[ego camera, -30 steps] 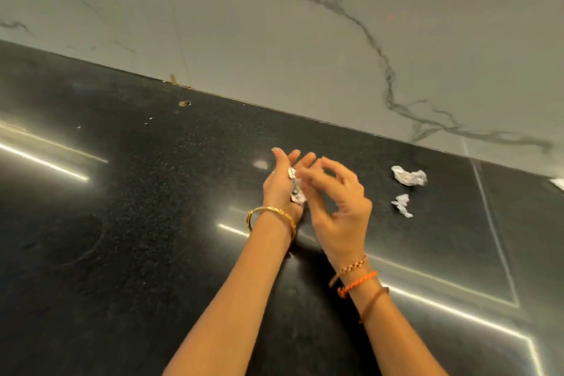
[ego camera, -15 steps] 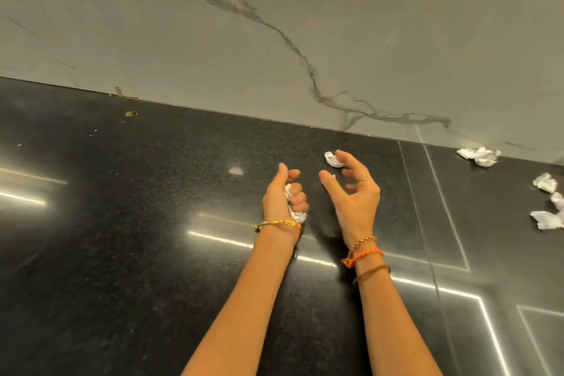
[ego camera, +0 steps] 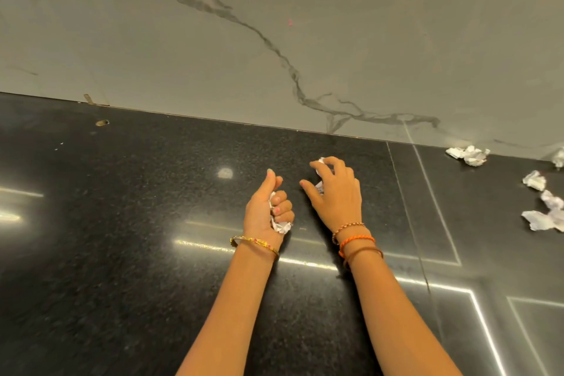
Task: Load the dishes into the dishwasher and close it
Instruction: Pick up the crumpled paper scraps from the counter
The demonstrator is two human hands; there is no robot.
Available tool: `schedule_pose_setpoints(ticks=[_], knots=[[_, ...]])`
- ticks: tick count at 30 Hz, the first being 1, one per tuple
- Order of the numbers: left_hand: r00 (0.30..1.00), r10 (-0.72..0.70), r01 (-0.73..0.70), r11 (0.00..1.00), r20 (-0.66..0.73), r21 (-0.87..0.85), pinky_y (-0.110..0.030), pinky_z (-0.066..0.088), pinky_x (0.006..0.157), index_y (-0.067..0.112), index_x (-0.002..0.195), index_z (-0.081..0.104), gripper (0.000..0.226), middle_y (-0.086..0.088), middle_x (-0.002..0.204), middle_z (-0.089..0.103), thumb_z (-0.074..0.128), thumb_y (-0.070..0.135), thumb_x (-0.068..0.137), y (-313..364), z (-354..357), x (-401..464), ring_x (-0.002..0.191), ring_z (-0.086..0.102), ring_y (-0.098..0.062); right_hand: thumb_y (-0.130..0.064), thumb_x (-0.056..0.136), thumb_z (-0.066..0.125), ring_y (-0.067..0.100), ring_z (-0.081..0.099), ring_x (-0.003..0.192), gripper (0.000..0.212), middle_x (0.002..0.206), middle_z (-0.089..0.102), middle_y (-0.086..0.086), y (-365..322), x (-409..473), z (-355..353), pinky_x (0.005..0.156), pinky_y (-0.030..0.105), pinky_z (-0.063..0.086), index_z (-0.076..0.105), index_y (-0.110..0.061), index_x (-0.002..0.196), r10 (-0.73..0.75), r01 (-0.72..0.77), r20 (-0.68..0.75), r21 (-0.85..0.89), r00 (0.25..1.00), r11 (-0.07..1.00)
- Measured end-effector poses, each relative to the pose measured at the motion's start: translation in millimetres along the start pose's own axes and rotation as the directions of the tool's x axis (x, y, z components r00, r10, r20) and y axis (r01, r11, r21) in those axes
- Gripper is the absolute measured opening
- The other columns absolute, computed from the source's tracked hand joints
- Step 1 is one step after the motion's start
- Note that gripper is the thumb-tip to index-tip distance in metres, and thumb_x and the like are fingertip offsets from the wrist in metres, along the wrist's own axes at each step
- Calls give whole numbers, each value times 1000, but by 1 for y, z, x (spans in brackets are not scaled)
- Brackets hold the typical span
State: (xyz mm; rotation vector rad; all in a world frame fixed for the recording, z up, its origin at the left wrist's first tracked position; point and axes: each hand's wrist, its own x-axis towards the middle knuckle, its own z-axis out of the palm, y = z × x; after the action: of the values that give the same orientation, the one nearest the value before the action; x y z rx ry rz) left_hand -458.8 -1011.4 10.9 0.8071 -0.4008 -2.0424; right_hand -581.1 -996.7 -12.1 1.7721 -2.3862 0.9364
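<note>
Right now both hands hover over a black granite counter [ego camera: 122, 223], each closed on crumpled white paper. The left hand [ego camera: 267, 210] curls its fingers round a paper wad [ego camera: 279, 224] that pokes out below the little finger, thumb raised upward. Just right of it and slightly farther from the body, the right hand [ego camera: 337, 192] arches palm-down, fingertips and thumb pinching a second paper scrap [ego camera: 320, 174]. Well to the right of that grip, more crumpled paper bits [ego camera: 468, 155] lie on the counter near the marble backsplash [ego camera: 305, 40], with others [ego camera: 541, 210] at the frame edge. Neither dishes nor a dishwasher appear in view. A gold bangle [ego camera: 254, 243] circles the left wrist; thread bracelets [ego camera: 355, 241] circle the right.
</note>
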Motion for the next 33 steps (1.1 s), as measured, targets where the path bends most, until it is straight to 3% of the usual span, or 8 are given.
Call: schedule_pose_setpoints(ticks=[7,10,14,19,21,25,28,33], knots=[[999,36,-37,999,9,5,-10,25,27,15,79,49,23,8,37,39,42,28,96,-2,1,-5,27,33,0,-6,89,54,31,53,99,20,105,65,11,2,-5,-2,79,31,39,68,-8,103,4,-6,28,73,1000,997],[995,96,-95,995,-42,9,-12,41,35,13,82,54,18,3,53,54,48,24,94,-7,3,-8,39,53,-3,1,81,62,27,59,88,19,94,70,11,0,-13,-7,75,18,39,72,-8,94,73,-42,-92,301,993,953],[994,108,-108,990,4,-94,-22,58,61,7,85,57,16,-8,85,59,48,18,94,-11,3,-12,70,68,-17,2,82,62,7,60,76,28,85,68,-3,-10,-29,-21,73,17,47,69,-25,86,332,-137,-78,805,940,577],[992,9,-5,999,125,-39,-26,56,67,10,94,57,25,-10,97,61,41,29,96,-14,1,-23,89,60,-22,6,89,49,1,64,91,29,97,68,-5,-29,-48,-36,78,15,49,64,-15,99,247,-127,80,976,966,180],[976,-28,41,998,214,-56,-31,56,71,11,98,58,33,-10,95,64,38,37,95,-17,-1,-29,88,63,-22,0,90,49,1,64,88,25,97,68,-2,-35,-56,-37,76,15,49,64,-15,104,152,-152,114,952,982,266],[970,1,26,994,244,-109,-29,56,72,12,93,61,38,-6,82,68,38,42,94,-22,-4,-36,80,67,-18,-35,86,45,3,50,116,36,108,61,-24,-37,-69,-28,101,26,37,63,-22,114,-78,69,-20,713,997,698],[982,17,7,992,190,-125,-29,57,66,15,92,59,28,-6,85,63,41,36,95,-24,-5,-42,72,67,-16,-35,86,43,14,54,116,30,103,64,-27,-37,-76,-36,101,37,40,64,-39,107,4,105,-139,773,990,626],[993,-6,22,991,119,-130,-13,46,40,16,85,56,24,-1,72,48,42,32,95,-35,2,-52,42,51,-6,-20,88,49,6,58,70,20,87,71,-4,-7,-78,-67,68,11,42,65,-29,95,317,43,-257,834,913,551]])
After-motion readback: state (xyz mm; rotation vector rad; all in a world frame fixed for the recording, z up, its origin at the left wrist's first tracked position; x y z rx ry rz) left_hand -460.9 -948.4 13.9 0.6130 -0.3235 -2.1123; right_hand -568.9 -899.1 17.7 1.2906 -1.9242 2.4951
